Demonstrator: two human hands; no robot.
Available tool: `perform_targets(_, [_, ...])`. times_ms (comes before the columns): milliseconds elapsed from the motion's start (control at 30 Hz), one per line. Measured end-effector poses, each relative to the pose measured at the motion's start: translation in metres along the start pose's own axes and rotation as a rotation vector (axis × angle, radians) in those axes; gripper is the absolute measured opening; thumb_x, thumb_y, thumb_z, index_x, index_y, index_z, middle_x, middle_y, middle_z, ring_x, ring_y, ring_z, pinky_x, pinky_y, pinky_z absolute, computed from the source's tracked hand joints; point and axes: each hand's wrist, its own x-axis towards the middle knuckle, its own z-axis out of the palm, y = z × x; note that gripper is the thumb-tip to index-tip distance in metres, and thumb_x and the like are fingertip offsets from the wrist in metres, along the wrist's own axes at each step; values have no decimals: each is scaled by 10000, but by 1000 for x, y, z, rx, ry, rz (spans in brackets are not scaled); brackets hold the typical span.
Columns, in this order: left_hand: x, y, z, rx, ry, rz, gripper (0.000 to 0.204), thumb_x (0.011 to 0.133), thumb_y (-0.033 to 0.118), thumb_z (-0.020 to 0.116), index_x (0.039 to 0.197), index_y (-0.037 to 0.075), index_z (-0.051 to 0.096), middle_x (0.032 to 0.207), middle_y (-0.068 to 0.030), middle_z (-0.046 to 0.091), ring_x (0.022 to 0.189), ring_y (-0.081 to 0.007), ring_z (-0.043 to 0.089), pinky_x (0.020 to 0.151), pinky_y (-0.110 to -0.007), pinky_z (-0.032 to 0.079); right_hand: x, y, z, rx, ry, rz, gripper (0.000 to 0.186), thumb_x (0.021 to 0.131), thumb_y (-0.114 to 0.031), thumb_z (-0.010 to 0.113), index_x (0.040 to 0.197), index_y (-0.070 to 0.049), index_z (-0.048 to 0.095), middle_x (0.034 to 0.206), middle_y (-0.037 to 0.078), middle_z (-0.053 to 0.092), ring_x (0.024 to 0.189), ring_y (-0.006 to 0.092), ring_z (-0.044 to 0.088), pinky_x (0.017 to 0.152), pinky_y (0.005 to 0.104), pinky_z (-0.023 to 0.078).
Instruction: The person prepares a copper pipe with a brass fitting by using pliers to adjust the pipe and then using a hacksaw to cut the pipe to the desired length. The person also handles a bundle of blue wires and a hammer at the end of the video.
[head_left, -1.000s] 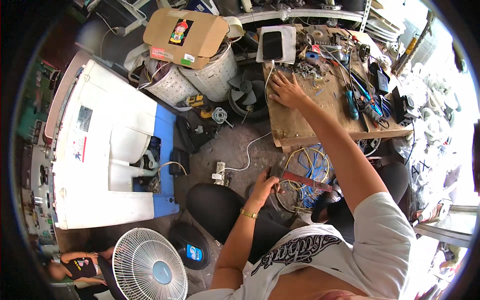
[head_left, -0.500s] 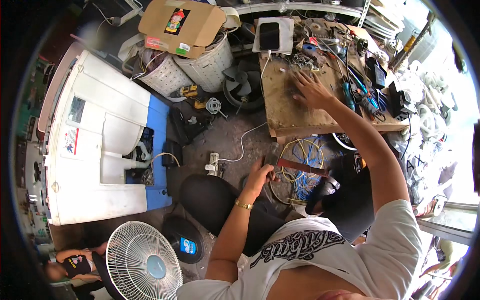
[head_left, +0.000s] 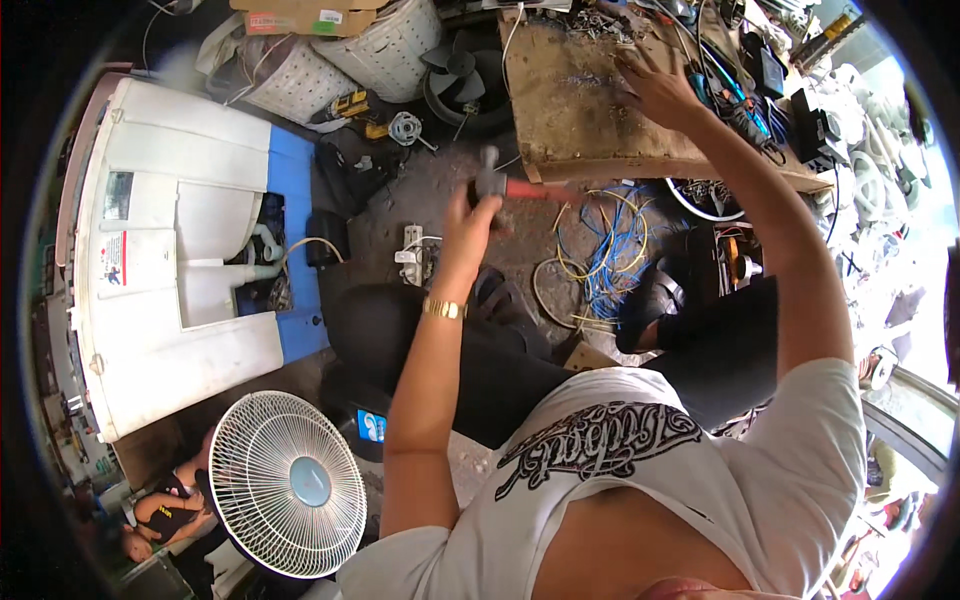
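Note:
My left hand (head_left: 472, 225) is closed round a hammer (head_left: 535, 189) near its dark metal head, and the red handle points to the right. It is held over the floor, in front of the near edge of a wooden workbench (head_left: 560, 130). On the bench top, my right hand (head_left: 662, 98) is spread with its fingers apart, and I see nothing held in it. Small metal scraps (head_left: 598, 24) lie beyond its fingertips. Several pliers and other hand tools (head_left: 725, 85) lie just right of it.
Blue and yellow wires (head_left: 610, 245) are coiled on the floor below the bench. A white power strip (head_left: 410, 255), a yellow drill (head_left: 350, 105) and a black fan blade (head_left: 460, 75) are left of it. A white-and-blue appliance (head_left: 150, 300) and a standing fan (head_left: 290, 480) occupy the left side.
The view has tilted, so the bench sits higher in the picture. My left hand has raised the hammer away from me and slightly left. My right hand has slid rightward across the bench.

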Motion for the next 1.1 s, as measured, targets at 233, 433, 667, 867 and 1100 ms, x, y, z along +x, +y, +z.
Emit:
perform_targets(233, [128, 42, 55, 400, -81, 220, 296, 935, 270, 666, 1026, -11, 668, 804, -62, 663, 686, -177, 649, 585, -344, 534, -100, 44, -101, 838, 119, 113, 339, 1019, -272, 616, 1276, -56, 661, 1297, 123, 663, 1165, 311, 642, 961, 429, 503])
perform_targets(433, [182, 29, 84, 915, 79, 291, 441, 896, 441, 694, 863, 2, 715, 767, -172, 720, 716, -346, 707, 683, -462, 562, -165, -16, -60, 1191, -1162, -115, 600, 962, -504, 632, 1278, 5, 649, 1184, 234, 704, 1114, 312, 686, 947, 403, 531])
perform_targets(667, [118, -3, 109, 792, 117, 768, 355, 919, 263, 717, 1157, 19, 619, 1106, -217, 685, 978, -385, 686, 780, -474, 546, -209, -101, 157, 681, -850, 140, 940, 864, -679, 671, 1589, -169, 358, 1611, 256, 340, 1395, 492, 436, 1068, 620, 426])
perform_targets(867, [-36, -218, 85, 644, -399, -319, 337, 934, 335, 663, 1105, 45, 678, 936, -170, 713, 918, -348, 698, 837, -451, 538, -124, -182, 165, 448, -730, -8, 978, 810, -764, 657, 1625, -421, 241, 1732, 137, 94, 1551, 507, 105, 999, 869, 285])
perform_targets(1100, [-65, -315, 91, 1382, -1014, -283, 530, 959, 517, 552, 1402, 231, 598, 1562, -44, 441, 1448, -331, 417, 1119, -651, 346, -177, -242, 138, 526, -928, 20, 1289, 655, -915, 648, 1665, -277, 163, 1733, 170, 12, 1530, 574, -4, 966, 863, 341])
